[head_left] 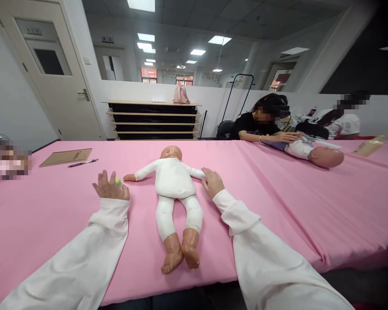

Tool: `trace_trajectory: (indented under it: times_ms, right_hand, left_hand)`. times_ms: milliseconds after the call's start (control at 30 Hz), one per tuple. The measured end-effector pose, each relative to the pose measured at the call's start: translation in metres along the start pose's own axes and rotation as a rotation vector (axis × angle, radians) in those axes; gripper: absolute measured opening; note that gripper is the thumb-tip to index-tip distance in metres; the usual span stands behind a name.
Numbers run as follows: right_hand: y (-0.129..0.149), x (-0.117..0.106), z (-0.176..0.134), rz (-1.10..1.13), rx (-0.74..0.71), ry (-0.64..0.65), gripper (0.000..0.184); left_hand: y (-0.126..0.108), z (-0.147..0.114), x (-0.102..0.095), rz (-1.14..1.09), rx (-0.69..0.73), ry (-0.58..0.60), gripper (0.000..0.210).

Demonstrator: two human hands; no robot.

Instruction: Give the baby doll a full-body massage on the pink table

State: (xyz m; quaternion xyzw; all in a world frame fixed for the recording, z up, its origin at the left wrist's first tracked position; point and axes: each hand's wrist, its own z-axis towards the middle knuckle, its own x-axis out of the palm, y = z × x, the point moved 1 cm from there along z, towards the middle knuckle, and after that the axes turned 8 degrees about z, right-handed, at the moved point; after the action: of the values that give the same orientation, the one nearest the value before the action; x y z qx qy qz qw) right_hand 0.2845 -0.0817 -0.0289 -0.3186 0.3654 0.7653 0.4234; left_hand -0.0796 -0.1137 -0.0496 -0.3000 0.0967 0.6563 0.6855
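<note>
A baby doll (175, 178) with a white cloth body lies on its back on the pink-covered table, head away from me, arms spread and bare feet toward me. At its arm on the right, my right hand (213, 182) is closed round the end, hiding the doll's hand there. My left hand (111, 186) is open with fingers spread, left of the doll and apart from its other hand. Just behind those fingers shows a yellow-green ball (118, 181), partly hidden; whether my hand touches it I cannot tell.
A brown notebook (66, 157) and a pen (83, 163) lie at the far left of the pink cloth (245, 224). Across the table on the right, a person (261, 118) handles another doll (326, 156). A bottle (370, 146) lies beyond that doll. A second person sits behind.
</note>
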Motion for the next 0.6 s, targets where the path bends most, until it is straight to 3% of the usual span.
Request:
trace_trajectory:
  times_ms: [67,133,233,300,367,467,600]
  right_hand:
    - [0.033,0.006,0.004,0.232,-0.076,-0.038,0.042]
    - [0.07,0.014,0.01,0.5,-0.138,0.011,0.039]
    - [0.118,0.024,0.018,1.024,-0.04,0.16,0.031]
    - [0.141,0.027,0.02,1.197,-0.028,0.306,0.027]
    - [0.155,0.03,0.017,1.463,0.055,0.51,0.031]
    - [0.161,0.038,0.009,1.849,0.298,0.819,0.036]
    - [0.159,0.051,0.003,2.026,0.557,0.968,0.055]
  left_hand:
    - [0.001,0.0,-0.005,0.005,-0.147,0.042,0.069]
    - [0.0,-0.001,-0.005,-0.001,-0.245,0.108,0.076]
    - [0.002,-0.005,0.003,-0.072,-0.274,0.174,0.08]
    - [0.008,-0.007,0.01,-0.136,-0.243,0.205,0.079]
    - [0.012,-0.009,0.016,-0.155,-0.181,0.239,0.079]
    - [0.008,-0.015,0.018,-0.114,0.001,0.281,0.077]
    - [-0.014,-0.03,0.016,-0.021,0.353,0.218,0.04]
